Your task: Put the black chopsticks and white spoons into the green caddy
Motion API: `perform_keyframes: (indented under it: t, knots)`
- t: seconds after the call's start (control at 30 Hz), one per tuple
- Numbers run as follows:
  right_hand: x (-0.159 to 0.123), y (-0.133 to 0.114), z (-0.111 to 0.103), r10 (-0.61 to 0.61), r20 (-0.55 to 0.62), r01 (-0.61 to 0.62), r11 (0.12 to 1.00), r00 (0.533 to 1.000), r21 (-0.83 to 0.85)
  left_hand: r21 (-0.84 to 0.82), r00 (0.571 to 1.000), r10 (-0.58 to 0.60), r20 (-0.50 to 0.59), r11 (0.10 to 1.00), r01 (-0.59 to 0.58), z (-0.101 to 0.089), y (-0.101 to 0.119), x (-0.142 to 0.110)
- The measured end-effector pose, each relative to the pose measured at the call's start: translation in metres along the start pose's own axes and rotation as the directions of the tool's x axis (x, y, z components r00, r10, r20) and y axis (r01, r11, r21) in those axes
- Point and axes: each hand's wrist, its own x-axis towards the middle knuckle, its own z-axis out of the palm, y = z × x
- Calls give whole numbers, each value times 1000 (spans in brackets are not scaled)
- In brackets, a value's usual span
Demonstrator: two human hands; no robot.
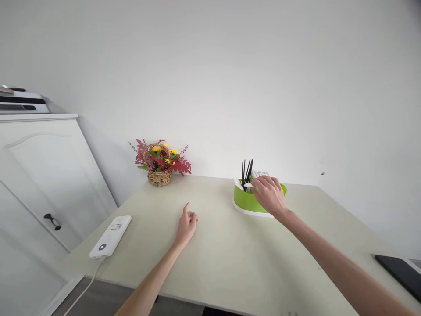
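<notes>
Wall (250, 87), pale and plain, stands behind the green caddy (245, 201); all places below taken from that caddy. Table (210, 263), pale green-grey, lies under it. White cabinet (33, 166) far left, black handle on its door; white-and-black device (23, 102) on top, cut off by the view's edge. Wicker flower basket (159, 177) to the left, near the wall: red leaves, yellow blooms. Black flat device (399, 272) well to the right and nearer, partly out of view. White slab (110, 239) well to the left and nearer, cable plugged into its near end; several printed lines, too small to read, plus a round dark mark. Left hand (187, 223) nearer and left, half-open above the table, one digit extended. Right hand (270, 193) over the caddy, fingertips pinching a white utensil (249, 185) beside black sticks (247, 176) standing inside.
</notes>
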Motion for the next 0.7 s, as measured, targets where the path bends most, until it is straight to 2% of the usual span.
perform_keyframes:
  t: [0.17, 0.37, 0.7]
  knots:
    - [-10, 1, 12, -37, -19, 36, 999, 999, -28, 15, 1000, 0, 6, 1000, 0, -1, 2, -2]
    - [-19, -2, 15, -54, -26, 52, 996, 998, -69, 32, 1000, 10, 6, 999, -10, -1, 0, 0]
    - [-30, -1, 18, -17, -42, 14, 998, 999, -68, 52, 1000, 8, 2, 999, -8, -1, -3, 1]
